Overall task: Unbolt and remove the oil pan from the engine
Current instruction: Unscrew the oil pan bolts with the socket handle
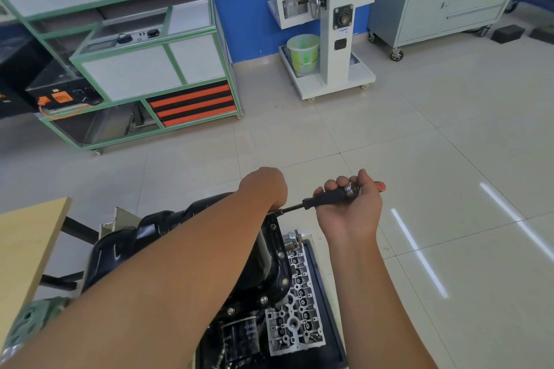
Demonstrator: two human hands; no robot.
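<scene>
Pale floor tiles [389,135] stretch back to a blue wall, with a green-framed rack [144,69] on the left and a grey tool cabinet [449,0] on the right. Low in the middle stands the engine [296,317], turned underside up, with the black oil pan [269,252] seated on top of it and several flange bolts [281,255] showing along its right edge.

By its look the pan is stamped steel: stiff, fairly light, glossy and probably oily, so slippery to bare fingers. Once the bolts are out it may cling to its gasket. The flange edges at opposite sides look like the best hold, both hands lifting level.

The left hand [265,189] reaches across the pan, forearm over it, fingers curled down at the far corner where the wrench head meets a bolt; exactly what that grip closes on I cannot tell. The right hand [350,204] is clenched around the black handle of the ratchet wrench [326,198], knuckles up, wrist bent, the handle running out to the right.
</scene>
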